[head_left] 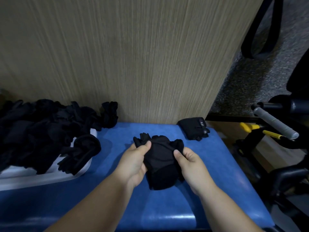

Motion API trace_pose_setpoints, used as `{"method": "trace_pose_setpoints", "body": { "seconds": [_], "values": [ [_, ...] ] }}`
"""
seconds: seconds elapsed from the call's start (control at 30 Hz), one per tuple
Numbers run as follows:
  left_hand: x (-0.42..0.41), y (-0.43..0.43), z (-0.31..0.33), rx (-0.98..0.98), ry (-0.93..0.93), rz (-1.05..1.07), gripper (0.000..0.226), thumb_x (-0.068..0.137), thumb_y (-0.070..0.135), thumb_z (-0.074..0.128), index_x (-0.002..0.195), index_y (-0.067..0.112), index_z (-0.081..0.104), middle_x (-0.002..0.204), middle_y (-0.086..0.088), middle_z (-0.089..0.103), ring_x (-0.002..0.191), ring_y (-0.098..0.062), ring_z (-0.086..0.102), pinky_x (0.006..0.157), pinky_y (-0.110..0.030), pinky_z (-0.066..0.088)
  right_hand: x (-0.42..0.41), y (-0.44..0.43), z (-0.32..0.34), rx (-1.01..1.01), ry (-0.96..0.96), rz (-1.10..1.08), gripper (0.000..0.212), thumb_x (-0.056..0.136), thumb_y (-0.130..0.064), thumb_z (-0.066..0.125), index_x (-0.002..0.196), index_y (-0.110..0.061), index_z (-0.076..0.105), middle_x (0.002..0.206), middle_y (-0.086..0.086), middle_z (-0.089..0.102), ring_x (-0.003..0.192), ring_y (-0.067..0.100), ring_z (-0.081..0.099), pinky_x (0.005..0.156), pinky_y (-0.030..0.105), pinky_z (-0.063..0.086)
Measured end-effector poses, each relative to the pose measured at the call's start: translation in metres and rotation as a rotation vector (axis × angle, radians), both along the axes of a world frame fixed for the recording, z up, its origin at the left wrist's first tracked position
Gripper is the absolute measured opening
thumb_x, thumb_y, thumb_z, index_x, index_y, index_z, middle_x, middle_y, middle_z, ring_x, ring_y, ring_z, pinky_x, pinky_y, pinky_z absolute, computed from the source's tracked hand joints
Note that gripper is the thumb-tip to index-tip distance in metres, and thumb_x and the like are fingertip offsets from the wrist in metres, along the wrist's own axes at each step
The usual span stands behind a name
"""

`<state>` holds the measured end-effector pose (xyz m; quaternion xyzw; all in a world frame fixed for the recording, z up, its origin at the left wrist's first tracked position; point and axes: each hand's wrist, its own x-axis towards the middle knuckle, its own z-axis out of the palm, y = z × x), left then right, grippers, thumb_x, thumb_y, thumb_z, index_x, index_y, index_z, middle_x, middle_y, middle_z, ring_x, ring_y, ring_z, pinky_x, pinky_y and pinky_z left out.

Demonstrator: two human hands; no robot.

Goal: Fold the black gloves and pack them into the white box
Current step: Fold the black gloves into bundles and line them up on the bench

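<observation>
— What did the grip hold?
— The left hand point(135, 159) and right hand point(192, 162) each pinched the black gloves point(158, 159) between them, over the blue bench point(222, 166).
— And the white box point(50, 177)?
— At the left, under a glove pile point(33, 129).

This looks like a gym or a workout room; the left hand point(135, 163) and the right hand point(192, 166) hold black gloves point(158, 163) over a blue padded bench point(217, 164); to the right of the right hand stands a black metal machine point(250, 139) with a grey grip bar point(274, 123) and yellow parts point(247, 127); the floor point(250, 81) past it is grey and speckled; beyond both hands rises a pale wood wall point(133, 56).
</observation>
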<state>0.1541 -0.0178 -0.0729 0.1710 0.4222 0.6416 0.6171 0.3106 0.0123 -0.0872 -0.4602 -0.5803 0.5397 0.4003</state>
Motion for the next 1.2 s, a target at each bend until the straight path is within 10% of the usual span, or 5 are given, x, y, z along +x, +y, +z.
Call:
{"method": "trace_pose_setpoints", "body": {
  "seconds": [0.4, 0.6, 0.7, 0.83, 1.2],
  "values": [
    [0.001, 0.001, 0.000, 0.057, -0.132, -0.037, 0.034, 0.095, 0.004, 0.050, 0.129, 0.006, 0.049, 0.118, -0.016, 0.067, 0.107, -0.029, 0.066, 0.095, -0.046, 0.049, 0.016, -0.001, -0.001, 0.101, -0.134, -0.101, 0.025, 0.095, -0.018, 0.055, 0.107, -0.040, 0.052, 0.080, 0.012, 0.070, 0.076, 0.029, 0.068, 0.070, 0.041, 0.054],
    [-0.003, 0.001, -0.011, -0.054, 1.053, 0.048, 0.069, 0.087, 0.021, 0.067, 0.143, 0.029, 0.027, 0.148, 0.006, 0.030, 0.128, -0.013, 0.038, 0.106, -0.030, 0.035, 0.020, -0.003, -0.001, 0.249, -0.399, -0.098, 0.025, 0.091, -0.018, 0.060, 0.090, -0.040, 0.049, 0.079, -0.005, 0.068, 0.065, 0.006, 0.059, 0.058, 0.020, 0.045],
    [-0.005, -0.002, -0.012, 0.081, 1.551, 0.108, 0.049, 0.086, 0.036, 0.065, 0.132, 0.032, 0.047, 0.143, 0.013, 0.034, 0.134, -0.017, 0.026, 0.109, -0.030, 0.023, 0.024, -0.004, -0.005, 0.378, -0.566, -0.090, 0.027, 0.086, -0.015, 0.065, 0.087, -0.040, 0.055, 0.096, -0.016, 0.058, 0.084, -0.009, 0.055, 0.072, 0.004, 0.039],
    [0.000, -0.008, -0.009, 0.210, 1.697, -0.163, 0.027, 0.085, 0.051, 0.059, 0.109, 0.038, 0.060, 0.109, 0.023, 0.054, 0.120, -0.007, 0.042, 0.103, -0.029, 0.028, 0.028, -0.003, -0.010, 0.479, -0.590, -0.031, 0.030, 0.081, -0.006, 0.067, 0.093, -0.033, 0.071, 0.097, -0.021, 0.051, 0.094, -0.004, 0.055, 0.084, 0.008, 0.041],
    [-0.004, -0.009, -0.014, 0.180, 1.792, -0.559, 0.061, 0.094, 0.045, 0.050, 0.147, 0.039, 0.022, 0.156, 0.013, 0.023, 0.145, -0.002, 0.003, 0.119, -0.033, -0.003, 0.023, 0.001, -0.001, 0.369, -0.702, -0.087, 0.011, 0.084, -0.035, 0.068, 0.078, -0.033, 0.059, 0.069, -0.012, 0.061, 0.079, 0.008, 0.056, 0.069, 0.022, 0.043]
  ]
}}
